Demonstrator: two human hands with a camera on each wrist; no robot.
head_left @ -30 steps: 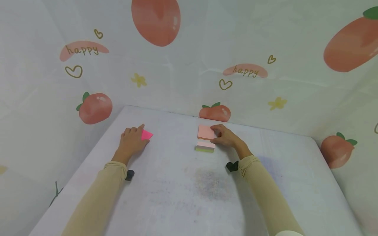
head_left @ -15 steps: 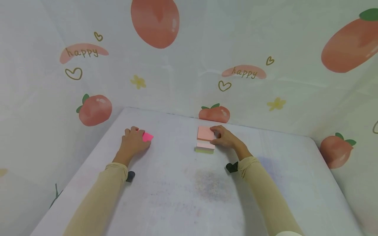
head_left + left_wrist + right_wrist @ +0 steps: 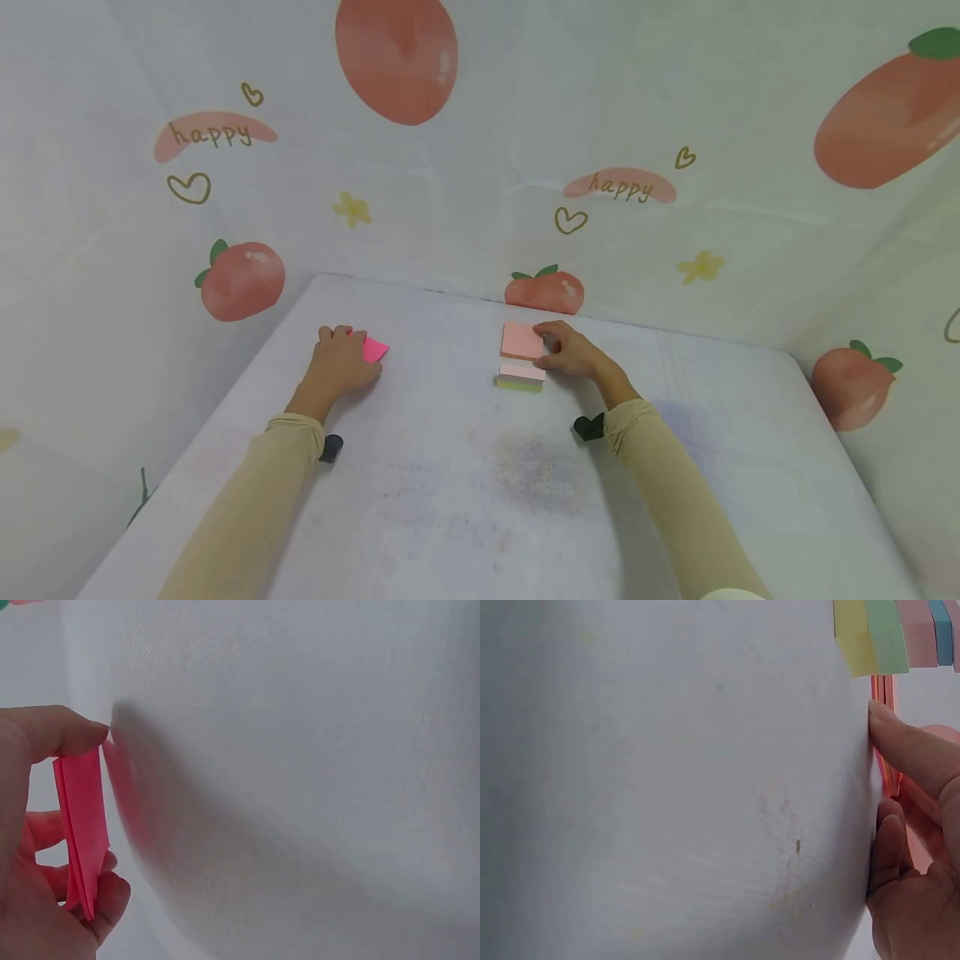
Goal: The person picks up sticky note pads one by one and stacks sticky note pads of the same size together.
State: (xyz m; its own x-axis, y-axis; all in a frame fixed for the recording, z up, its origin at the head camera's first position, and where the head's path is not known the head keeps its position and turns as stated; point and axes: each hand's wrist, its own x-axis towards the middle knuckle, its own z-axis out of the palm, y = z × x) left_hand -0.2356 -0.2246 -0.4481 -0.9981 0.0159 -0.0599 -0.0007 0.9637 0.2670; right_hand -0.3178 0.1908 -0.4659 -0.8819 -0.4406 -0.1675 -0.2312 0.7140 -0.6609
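Observation:
In the head view my left hand point(image 3: 339, 367) is at the table's left. Its thumb and fingers pinch a bright pink sticky note pad point(image 3: 84, 825), which stands tilted on edge in the left wrist view and seems to have more than one layer. Over at the centre right, my right hand point(image 3: 568, 350) grips the right edge of a salmon-pink sticky note stack point(image 3: 521, 340). Orange and red layers point(image 3: 887, 742) of that stack show behind the thumb in the right wrist view. Just in front lies a second pile of pastel pads point(image 3: 521, 377), with yellow, green, pink and blue edges.
The white table point(image 3: 450, 500) carries a greyish stain point(image 3: 540, 471) near its middle. A cloth wall printed with fruit point(image 3: 543, 290) rises along the back and both sides. Dark heart-shaped pieces point(image 3: 589, 427) stick out at both wrists.
The left index finger, stretched out a second ago, has bent back against the pink pad. My right hand and both piles stay put; the whole head view has shifted slightly.

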